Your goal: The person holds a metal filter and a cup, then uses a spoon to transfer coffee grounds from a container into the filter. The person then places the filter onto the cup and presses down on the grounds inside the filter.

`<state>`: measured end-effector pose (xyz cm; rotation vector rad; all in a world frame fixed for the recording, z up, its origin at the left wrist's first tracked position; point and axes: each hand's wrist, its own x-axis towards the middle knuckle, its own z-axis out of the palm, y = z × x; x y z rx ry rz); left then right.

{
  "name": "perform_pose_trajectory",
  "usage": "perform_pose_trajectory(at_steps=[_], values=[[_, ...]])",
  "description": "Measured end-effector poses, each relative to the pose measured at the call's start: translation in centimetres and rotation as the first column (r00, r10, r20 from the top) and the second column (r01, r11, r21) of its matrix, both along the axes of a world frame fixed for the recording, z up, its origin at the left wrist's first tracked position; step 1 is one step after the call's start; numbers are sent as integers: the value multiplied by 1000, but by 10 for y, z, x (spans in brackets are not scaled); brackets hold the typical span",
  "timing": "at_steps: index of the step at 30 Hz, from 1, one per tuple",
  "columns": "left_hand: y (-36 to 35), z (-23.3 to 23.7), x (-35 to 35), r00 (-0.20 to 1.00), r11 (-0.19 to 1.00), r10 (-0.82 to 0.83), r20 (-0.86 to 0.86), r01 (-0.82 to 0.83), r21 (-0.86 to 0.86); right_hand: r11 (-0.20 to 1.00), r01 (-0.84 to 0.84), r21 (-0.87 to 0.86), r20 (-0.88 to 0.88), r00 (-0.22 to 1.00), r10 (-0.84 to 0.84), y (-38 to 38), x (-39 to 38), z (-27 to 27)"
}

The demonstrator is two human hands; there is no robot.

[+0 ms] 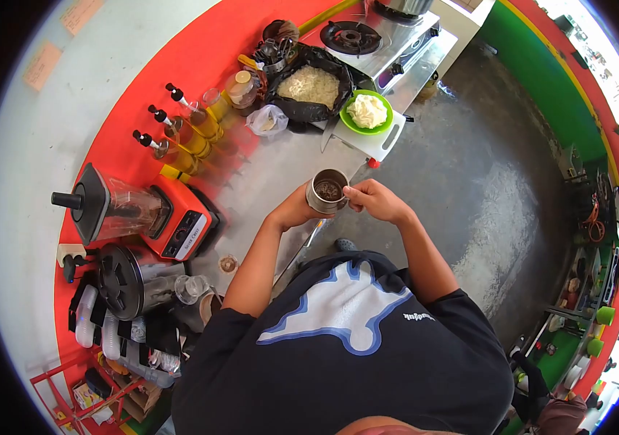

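Held in front of my chest is a metal mug (317, 197) with a dark brown content (329, 190) at its bottom. My left hand (293, 209) is wrapped round the mug's left side and underside. My right hand (376, 201) is closed at its right edge, where a handle seems to be; the fingers hide most of it. Beyond the mug, a green bowl (382, 127) with a white creamy mass (366, 111) stands on a white cutting board (389, 142). A knife (327, 135) lies beside the board.
An orange blender (179, 217) and several pump bottles (197, 123) line the wall at left. Behind the steel counter (251, 185) stand a black-lined container of pale grains (311, 87) and a gas stove (351, 38). Concrete floor (454, 159) extends to the right.
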<state>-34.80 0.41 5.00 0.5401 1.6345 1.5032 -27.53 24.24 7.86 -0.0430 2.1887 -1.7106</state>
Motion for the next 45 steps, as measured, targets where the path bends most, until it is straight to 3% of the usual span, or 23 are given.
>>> perform_pose_trajectory(at_steps=[5, 8, 12, 14, 17, 21, 24, 26, 28, 33, 36, 39, 43, 45], values=[[4, -1, 4, 995, 992, 100, -29, -97, 85, 990, 106, 95, -107, 990, -96, 0, -4, 7], [7, 2, 6, 982, 983, 150, -114, -135, 125, 972, 63, 227, -225, 974, -11, 0, -6, 19], [7, 6, 12, 986, 983, 130, -100, -116, 140, 942, 129, 311, -280, 959, -38, -1, -20, 37], [5, 6, 11, 977, 994, 80, -196, -63, 87, 927, -68, 369, -286, 941, 182, -2, -26, 49], [5, 12, 15, 989, 988, 96, -112, -81, 133, 920, -78, 383, -300, 932, 204, 7, -40, 52], [8, 10, 15, 974, 990, 98, -204, -76, 115, 912, -159, 378, -297, 912, 282, 3, -43, 62], [6, 5, 19, 976, 970, 197, -95, -180, 163, 922, -111, 372, -346, 905, 249, -1, -47, 61], [4, -3, 18, 924, 947, 278, -261, -219, 233, 908, -146, 392, -330, 899, 287, -3, -49, 67], [0, 1, 22, 916, 929, 332, -224, -277, 245, 900, -120, 419, -297, 919, 260, -5, -54, 70], [-22, 2, 32, 869, 876, 459, -184, -408, 256, 887, -284, 365, -334, 849, 409, -23, -58, 61], [-39, 6, 49, 826, 837, 540, -162, -506, 210, 902, -262, 342, -263, 895, 360, -40, -59, 53], [-57, -9, 59, 775, 789, 608, -170, -567, 239, 873, -413, 260, -281, 833, 477, -60, -60, 43], [-77, -5, 80, 697, 721, 692, -187, -678, 139, 873, -376, 310, -237, 859, 454, -91, -57, 39], [-85, -2, 89, 706, 720, 694, -140, -675, 163, 844, -453, 286, -239, 819, 521, -106, -57, 35]])
